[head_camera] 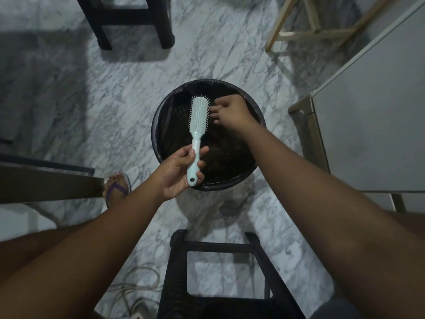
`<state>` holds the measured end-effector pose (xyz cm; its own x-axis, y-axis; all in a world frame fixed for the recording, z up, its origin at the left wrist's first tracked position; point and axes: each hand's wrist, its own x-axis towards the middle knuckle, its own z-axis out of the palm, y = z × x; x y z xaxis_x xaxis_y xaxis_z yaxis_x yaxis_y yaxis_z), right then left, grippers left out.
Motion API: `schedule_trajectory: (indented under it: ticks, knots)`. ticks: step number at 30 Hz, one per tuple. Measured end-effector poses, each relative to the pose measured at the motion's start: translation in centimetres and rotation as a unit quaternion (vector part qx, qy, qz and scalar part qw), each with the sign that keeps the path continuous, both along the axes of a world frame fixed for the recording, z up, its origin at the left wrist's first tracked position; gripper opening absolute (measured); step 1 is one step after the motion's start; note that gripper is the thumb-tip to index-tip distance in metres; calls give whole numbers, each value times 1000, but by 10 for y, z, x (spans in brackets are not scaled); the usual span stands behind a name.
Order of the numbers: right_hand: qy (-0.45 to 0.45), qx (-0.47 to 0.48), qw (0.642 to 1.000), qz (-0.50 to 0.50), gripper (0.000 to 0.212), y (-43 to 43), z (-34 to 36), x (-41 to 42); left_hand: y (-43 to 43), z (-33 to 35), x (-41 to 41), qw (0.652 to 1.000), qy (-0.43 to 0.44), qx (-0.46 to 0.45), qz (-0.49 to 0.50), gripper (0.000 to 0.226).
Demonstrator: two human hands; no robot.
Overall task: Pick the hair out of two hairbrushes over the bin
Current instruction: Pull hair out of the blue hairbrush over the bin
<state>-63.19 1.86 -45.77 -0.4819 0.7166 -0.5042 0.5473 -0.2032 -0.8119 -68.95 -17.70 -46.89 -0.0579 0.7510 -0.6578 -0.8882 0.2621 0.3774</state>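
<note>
1. Left hand (178, 173) grips the pale mint plastic hairbrush (199, 113) by its handle over the round black lined bin (158, 125).
2. Right hand (230, 110) curls its fingers at the bristles; whether it pinches anything is unclear.
3. Brush is probably light and stiff; the handle grip suits it.

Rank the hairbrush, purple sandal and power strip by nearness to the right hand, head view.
1. Hairbrush, beside the right hand, over the bin.
2. Purple sandal, on the floor, lower left.
3. Power strip, at the bottom edge.
</note>
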Motion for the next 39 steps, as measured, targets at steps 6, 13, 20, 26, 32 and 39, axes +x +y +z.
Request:
schedule_trajectory:
  ticks: [6,13,20,26,32,39]
  knots:
    - [-14,69,995,73,31,-9,7,9,1,-1,5,1000,-2,-14,-5,29]
    - [-18,114,993,-17,25,11,16,7,-9,-7,4,999,-3,-28,15,30]
    - [-67,29,989,130,56,-8,6,16,-6,-4,2,1000,0,-23,10,33]
    - [-55,72,985,147,30,-10,11,16,-1,-4,4,1000,4,-23,11,30]
    - [-56,118,990,45,25,10,10,1,0,-7,5,1000,5,-25,17,34]
    - [-102,193,963,159,49,6,17,-8,10,-6,7,999,-1,-25,21,37]
